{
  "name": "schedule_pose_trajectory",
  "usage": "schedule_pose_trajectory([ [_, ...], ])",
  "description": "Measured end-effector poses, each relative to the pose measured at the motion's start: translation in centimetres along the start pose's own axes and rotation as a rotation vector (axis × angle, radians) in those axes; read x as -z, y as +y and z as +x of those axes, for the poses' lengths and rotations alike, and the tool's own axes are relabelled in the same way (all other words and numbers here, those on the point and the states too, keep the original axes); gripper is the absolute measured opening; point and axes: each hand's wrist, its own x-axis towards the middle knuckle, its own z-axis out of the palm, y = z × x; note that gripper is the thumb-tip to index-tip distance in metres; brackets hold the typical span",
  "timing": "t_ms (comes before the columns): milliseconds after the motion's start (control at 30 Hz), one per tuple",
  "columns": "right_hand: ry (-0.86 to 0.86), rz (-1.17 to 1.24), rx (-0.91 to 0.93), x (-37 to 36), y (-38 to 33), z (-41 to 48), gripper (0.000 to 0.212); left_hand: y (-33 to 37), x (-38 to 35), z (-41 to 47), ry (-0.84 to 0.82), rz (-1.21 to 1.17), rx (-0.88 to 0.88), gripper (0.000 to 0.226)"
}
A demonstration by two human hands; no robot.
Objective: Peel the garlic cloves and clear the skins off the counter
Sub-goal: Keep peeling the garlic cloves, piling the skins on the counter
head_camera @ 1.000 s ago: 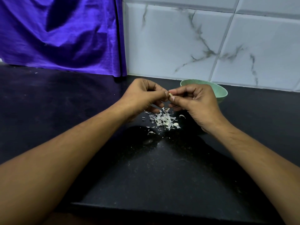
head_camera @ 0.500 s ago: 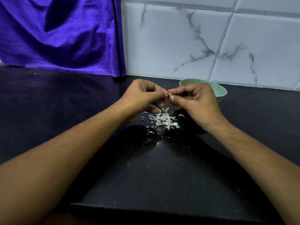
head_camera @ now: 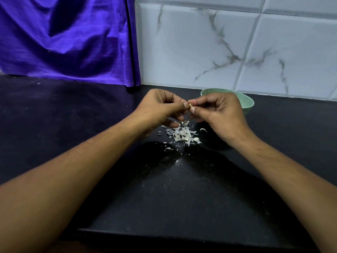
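Both hands met at mid-frame: the left hand point(head_camera: 160, 106) and right hand point(head_camera: 218, 110) each pinched one garlic clove point(head_camera: 191, 106) at the fingertips, above the skins point(head_camera: 182, 135) piled on the counter point(head_camera: 73, 115). Squeezed too hard, the small clove could slip and fall into that pile.

The skins point(head_camera: 182, 135) lie on the counter point(head_camera: 73, 115), with the bowl point(head_camera: 246, 104) behind them to the right.
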Motion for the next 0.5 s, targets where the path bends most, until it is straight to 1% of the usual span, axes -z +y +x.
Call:
schedule_pose_trajectory([
  [267,0.002,-0.013,0.007,-0.32,0.50,-0.11,0.015,-0.18,-0.62,0.05,0.064,-0.040,0.015,0.006],
  [367,0.000,0.030,-0.009,-0.41,0.40,-0.12,0.014,-0.12,-0.60,0.10,0.062,-0.050,0.014,0.005],
  [500,-0.007,0.148,-0.059,-0.71,0.12,-0.23,0.011,-0.17,-0.48,0.21,0.052,-0.054,0.029,0.007],
])
